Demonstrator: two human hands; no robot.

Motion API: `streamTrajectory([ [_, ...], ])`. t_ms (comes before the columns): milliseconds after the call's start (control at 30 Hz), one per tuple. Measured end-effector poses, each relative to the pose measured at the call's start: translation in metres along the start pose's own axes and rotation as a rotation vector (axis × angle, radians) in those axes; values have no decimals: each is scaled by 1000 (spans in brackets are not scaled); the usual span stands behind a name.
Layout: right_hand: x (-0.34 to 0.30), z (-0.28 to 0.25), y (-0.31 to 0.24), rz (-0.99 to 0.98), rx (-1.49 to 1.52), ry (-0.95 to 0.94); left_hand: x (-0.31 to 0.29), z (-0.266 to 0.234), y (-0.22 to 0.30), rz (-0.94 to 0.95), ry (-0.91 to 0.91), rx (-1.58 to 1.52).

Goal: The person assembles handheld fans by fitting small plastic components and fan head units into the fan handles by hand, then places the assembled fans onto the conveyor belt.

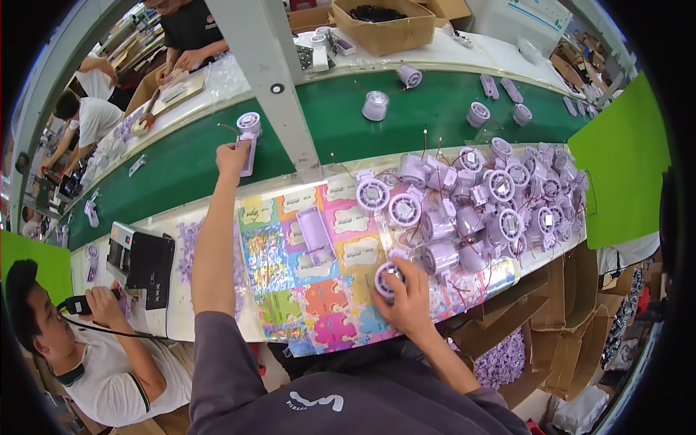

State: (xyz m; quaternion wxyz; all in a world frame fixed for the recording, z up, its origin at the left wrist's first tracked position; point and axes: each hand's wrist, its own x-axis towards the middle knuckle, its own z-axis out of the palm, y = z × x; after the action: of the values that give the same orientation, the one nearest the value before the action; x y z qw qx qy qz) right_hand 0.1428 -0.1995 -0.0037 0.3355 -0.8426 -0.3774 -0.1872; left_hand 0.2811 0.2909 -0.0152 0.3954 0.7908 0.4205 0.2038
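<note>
Hands well apart. Left hand [232, 156], reaching far out, grips lilac fan [250, 147] by handle over green conveyor [330, 130]. Right hand [406, 296], nearer body, has fingers closed around lilac fan head [388, 278] above colourful sheet [326, 299]. Between hands: lilac handle shell [314, 230]. Just beyond right hand, rightward: heap of lilac fan parts [500, 192].

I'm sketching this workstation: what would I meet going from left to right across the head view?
Left green panel → black desktop device → left hand, holding a lilac handheld fan → lilac rectangular casing → right hand, on a lilac fan head → right green panel.
</note>
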Motion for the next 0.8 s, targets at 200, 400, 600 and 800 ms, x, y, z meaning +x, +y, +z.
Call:
streamTrajectory([
  [200, 2, -2, 0, 25, 106, 11, -23, 4, 6, 308, 153, 75],
  [400, 4, -13, 5, -8, 100, -79, -171, -43, 67, 860, -47, 249],
  [600, 4, -7, 1, -70, 120, -45, -242, -54, 61, 1081, -634, 420],
  [800, 6, -19, -16, 174, 156, -92, -242, -51, 48, 1134, -599, 546],
])
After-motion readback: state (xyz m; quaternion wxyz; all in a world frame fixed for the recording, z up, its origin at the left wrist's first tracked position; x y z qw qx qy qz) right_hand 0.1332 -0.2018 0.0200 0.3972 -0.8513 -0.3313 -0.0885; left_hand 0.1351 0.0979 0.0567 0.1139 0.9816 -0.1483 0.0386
